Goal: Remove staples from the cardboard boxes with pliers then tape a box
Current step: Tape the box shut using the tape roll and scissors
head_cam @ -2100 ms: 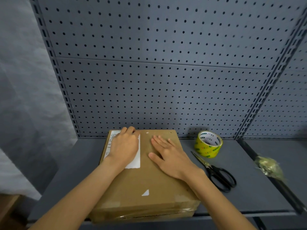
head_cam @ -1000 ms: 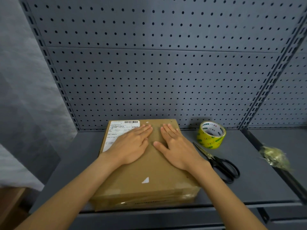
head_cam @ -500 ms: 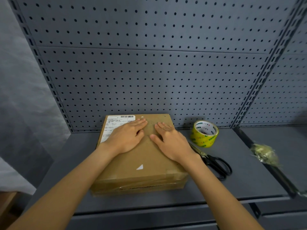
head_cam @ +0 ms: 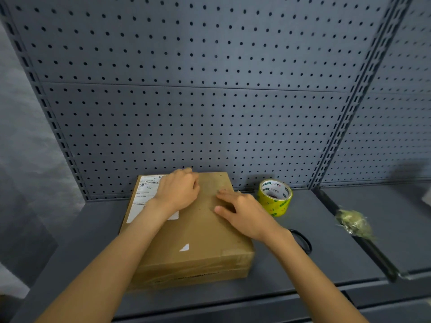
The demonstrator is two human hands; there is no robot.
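Cardboard box [head_cam: 198,231] lies flat, long axis front-to-back, far end against the shelf's [head_cam: 326,252] rear edge. Left hand [head_cam: 178,191] rests curled on top; right hand [head_cam: 245,212] lies flat.

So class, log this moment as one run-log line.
stage: smoothing box top | left hand: fingers curled on cardboard box | right hand: flat on box | tape roll: right of box, untouched | pliers: unseen

White shipping label [head_cam: 142,194] on cardboard box [head_cam: 198,231] has barcode and small print, too blurred to read; yellow tape roll [head_cam: 275,198] carries green markings, illegible; dark print line on box front edge, also unreadable.
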